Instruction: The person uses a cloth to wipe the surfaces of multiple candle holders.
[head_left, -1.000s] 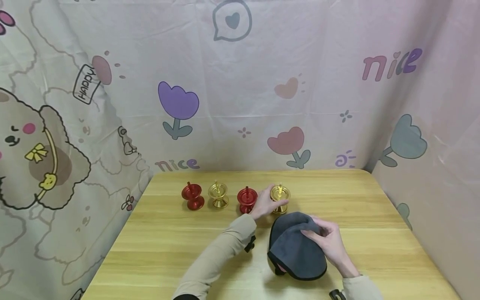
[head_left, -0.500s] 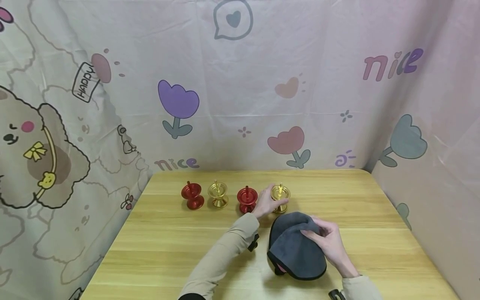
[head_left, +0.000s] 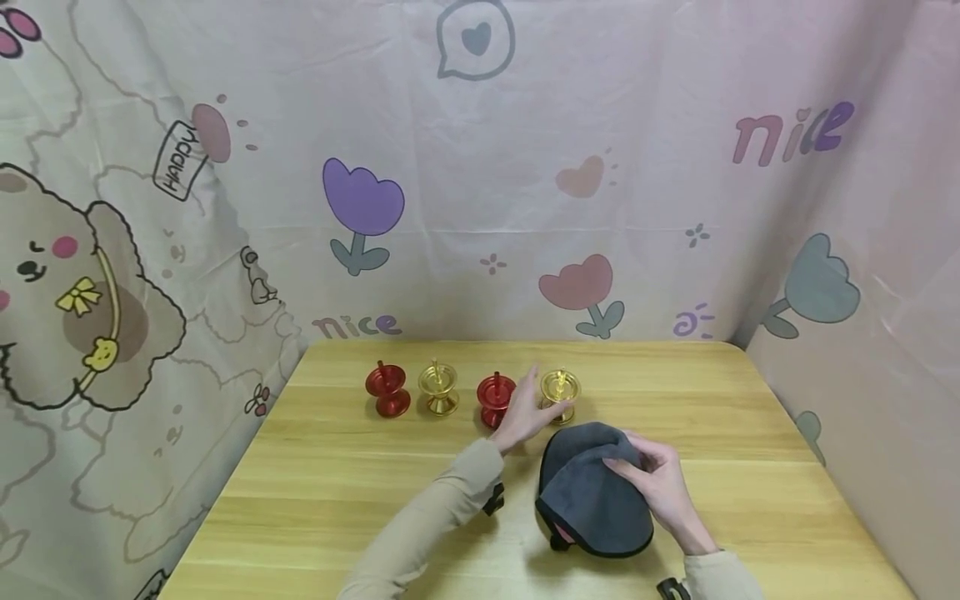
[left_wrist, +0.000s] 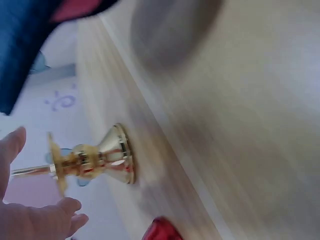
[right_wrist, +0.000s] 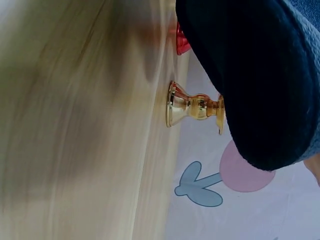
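Observation:
Rightmost in a row stands a gold candle holder (head_left: 561, 386), upright on its round foot, with a short spike in its dish. My left hand (head_left: 525, 417) is just left of it, thumb and fingers spread. In the left wrist view, thumb and fingers stand apart either side of the gold candle holder's dish (left_wrist: 59, 167), gripping nothing. My right hand (head_left: 662, 487) pinches a folded dark grey cloth (head_left: 600, 504) with black edging and a bit of pink underneath. The cloth (right_wrist: 270, 90) hangs in front of the gold candle holder in the right wrist view.
Left of my left hand are a red candle holder (head_left: 495, 392), another gold one (head_left: 438, 383) and another red one (head_left: 386, 383). All stand toward the back of the wooden table (head_left: 337, 467). A printed curtain (head_left: 480, 167) hangs behind the table.
My left hand has drawn back a little to the left, off the rightmost gold candle holder, its fingers wider apart. The right hand and cloth hold still; the head view has shifted slightly.

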